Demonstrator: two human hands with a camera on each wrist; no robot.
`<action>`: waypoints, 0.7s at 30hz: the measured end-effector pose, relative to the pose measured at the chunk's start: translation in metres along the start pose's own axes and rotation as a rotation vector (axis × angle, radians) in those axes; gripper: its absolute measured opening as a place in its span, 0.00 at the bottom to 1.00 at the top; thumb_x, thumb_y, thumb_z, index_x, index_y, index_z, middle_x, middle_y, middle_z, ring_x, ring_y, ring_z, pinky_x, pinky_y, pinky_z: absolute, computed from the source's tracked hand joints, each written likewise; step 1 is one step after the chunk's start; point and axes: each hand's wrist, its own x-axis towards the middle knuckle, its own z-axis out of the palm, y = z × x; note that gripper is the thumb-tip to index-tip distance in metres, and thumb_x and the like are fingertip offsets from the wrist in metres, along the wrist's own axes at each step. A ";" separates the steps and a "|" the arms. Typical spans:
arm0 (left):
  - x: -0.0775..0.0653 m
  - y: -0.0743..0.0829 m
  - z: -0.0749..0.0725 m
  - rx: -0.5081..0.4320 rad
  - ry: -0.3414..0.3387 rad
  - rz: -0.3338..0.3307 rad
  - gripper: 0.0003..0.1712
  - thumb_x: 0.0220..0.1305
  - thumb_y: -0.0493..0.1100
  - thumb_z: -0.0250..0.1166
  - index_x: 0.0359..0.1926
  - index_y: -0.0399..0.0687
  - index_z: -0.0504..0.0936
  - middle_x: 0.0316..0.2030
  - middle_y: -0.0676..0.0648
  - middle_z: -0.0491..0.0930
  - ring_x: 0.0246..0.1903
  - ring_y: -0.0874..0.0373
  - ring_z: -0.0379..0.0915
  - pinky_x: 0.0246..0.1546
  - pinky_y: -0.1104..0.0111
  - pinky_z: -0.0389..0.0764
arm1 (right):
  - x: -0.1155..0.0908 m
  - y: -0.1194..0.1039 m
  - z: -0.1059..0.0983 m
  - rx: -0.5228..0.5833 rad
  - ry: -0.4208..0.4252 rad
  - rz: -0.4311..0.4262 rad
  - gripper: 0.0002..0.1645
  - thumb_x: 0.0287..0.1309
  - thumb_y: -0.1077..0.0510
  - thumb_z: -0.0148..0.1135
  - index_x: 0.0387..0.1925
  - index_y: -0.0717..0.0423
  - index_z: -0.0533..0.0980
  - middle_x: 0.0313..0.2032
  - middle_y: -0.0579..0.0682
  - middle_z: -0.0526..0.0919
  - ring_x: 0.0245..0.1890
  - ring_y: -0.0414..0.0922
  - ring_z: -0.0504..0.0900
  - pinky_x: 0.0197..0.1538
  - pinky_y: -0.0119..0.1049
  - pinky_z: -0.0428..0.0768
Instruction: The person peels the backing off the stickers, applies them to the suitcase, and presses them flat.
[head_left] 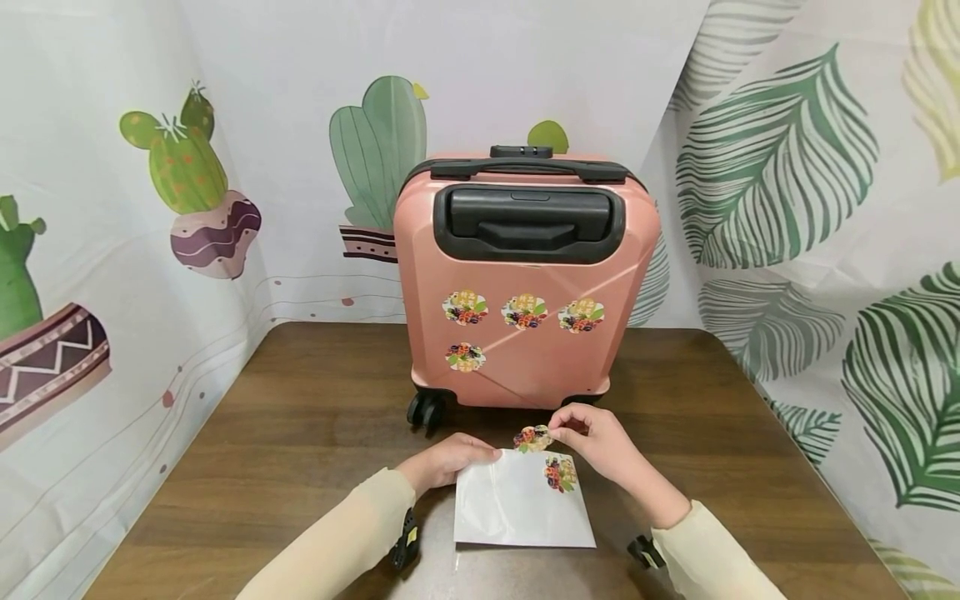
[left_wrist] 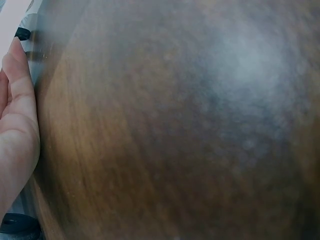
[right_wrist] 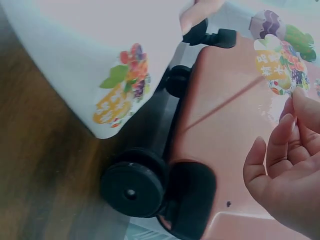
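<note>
A round fruit sticker [head_left: 532, 438] is pinched at its edge by the thumb and finger of my right hand [head_left: 596, 437]. In the right wrist view the same sticker [right_wrist: 282, 65] hangs from the fingertips, clear of other surfaces. My left hand [head_left: 452, 458] holds a white backing sheet [head_left: 517, 508] by its upper left corner, thumb on top. One more fruit sticker [head_left: 560, 473] remains on the sheet's upper right part. Behind stands a pink suitcase [head_left: 532, 358] with three stickers in a row and one sticker [head_left: 466, 357] below the left one.
The suitcase stands upright on a brown wooden table [head_left: 315, 433], its black wheel [head_left: 426, 410] at the lower left. A cactus-and-leaf printed cloth [head_left: 285, 167] hangs behind and at both sides.
</note>
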 end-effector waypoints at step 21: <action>0.002 -0.002 0.000 -0.026 -0.014 0.002 0.15 0.71 0.39 0.61 0.49 0.29 0.84 0.26 0.55 0.85 0.26 0.66 0.82 0.29 0.73 0.83 | 0.017 -0.026 -0.001 0.069 0.132 0.077 0.03 0.64 0.62 0.67 0.36 0.59 0.84 0.30 0.52 0.85 0.28 0.33 0.72 0.34 0.29 0.73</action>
